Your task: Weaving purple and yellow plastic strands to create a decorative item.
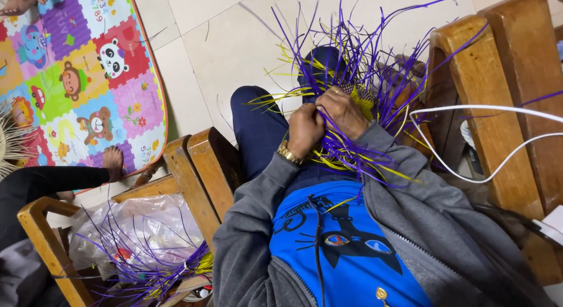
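a: why is the half-woven bundle of purple and yellow plastic strips (358, 90) sitting so close to the body?

b: it rests on the lap over the dark blue trousers (258, 131), so both hands can reach the woven core and the loose ends are free to fan outward.

a: what are the hands doing?

b: the left hand (305, 130), with a gold wristwatch (288, 153), is curled tight around a few strips. the right hand (343, 110) presses beside it, fingers bent over the weave; exactly which strand it pinches, i cannot tell.

a: and the rest?

b: a clear plastic bag with spare purple strips (141, 236) lies by the wooden chair arm (196, 178), within reach. a colourful foam play mat with animal pictures (76, 72) covers the pale tiled floor (234, 43), and another person's bare foot (112, 160) rests on its edge.
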